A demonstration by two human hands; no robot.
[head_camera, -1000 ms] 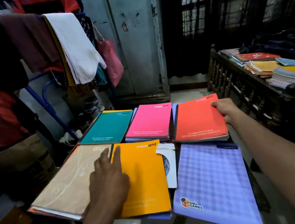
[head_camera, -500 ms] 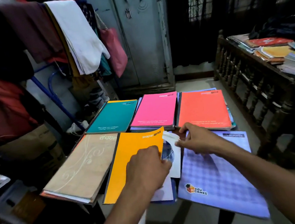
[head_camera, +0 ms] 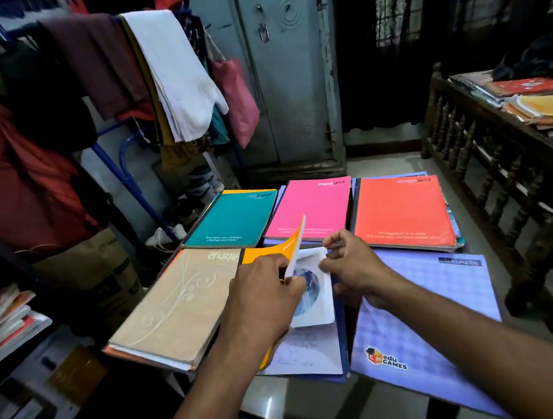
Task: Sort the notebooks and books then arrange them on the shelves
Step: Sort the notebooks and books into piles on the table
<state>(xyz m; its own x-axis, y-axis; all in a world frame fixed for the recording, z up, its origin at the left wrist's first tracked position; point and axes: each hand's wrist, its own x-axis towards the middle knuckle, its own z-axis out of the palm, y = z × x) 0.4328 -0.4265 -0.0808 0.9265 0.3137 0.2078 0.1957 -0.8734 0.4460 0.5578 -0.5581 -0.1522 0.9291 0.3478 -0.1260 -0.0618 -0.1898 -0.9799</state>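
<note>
Your left hand (head_camera: pixel 264 300) has its grip on the orange notebook (head_camera: pixel 272 249), curling the cover up near the front middle of the surface (head_camera: pixel 270 406). Your right hand (head_camera: pixel 350 266) pinches the white disc sleeve (head_camera: pixel 316 294) beside it, between the beige book (head_camera: pixel 172 307) and the lilac notebook (head_camera: pixel 435 312).

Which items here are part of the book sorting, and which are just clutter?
In the job: orange notebook, CD sleeve, beige book, teal notebook, pink notebook, red notebook, lilac book.
Lying about: hanging clothes, pink bag, metal cupboard.

Disc sleeve (head_camera: pixel 314 294) atop open notebook (head_camera: pixel 305 350)
</note>
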